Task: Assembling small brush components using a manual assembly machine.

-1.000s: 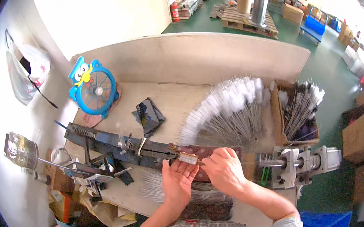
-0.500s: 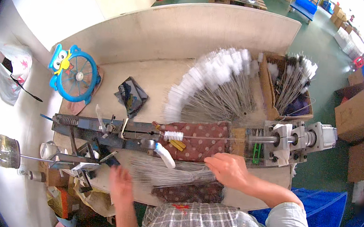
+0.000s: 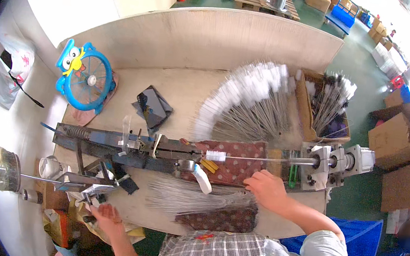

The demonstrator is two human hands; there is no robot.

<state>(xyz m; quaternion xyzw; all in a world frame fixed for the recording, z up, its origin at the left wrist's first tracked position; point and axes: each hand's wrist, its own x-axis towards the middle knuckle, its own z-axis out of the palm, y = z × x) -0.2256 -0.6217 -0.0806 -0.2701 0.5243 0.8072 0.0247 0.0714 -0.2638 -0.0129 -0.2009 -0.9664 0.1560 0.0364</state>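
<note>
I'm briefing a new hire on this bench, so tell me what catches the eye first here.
A big fan of white-tipped wire brushes spreads across the table's far right. In front runs a long metal machine holding one brush, with the right hand beside it. At far left stands a bright blue fan.

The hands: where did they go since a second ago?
The left hand left the middle of the long machine, swung down to the left, and now sits by the metal lever at the bench's edge. The right hand slid right, resting near the spotted cloth. A small white brush now sits on the wire. The fanned brushes and blue fan stayed put.
</note>
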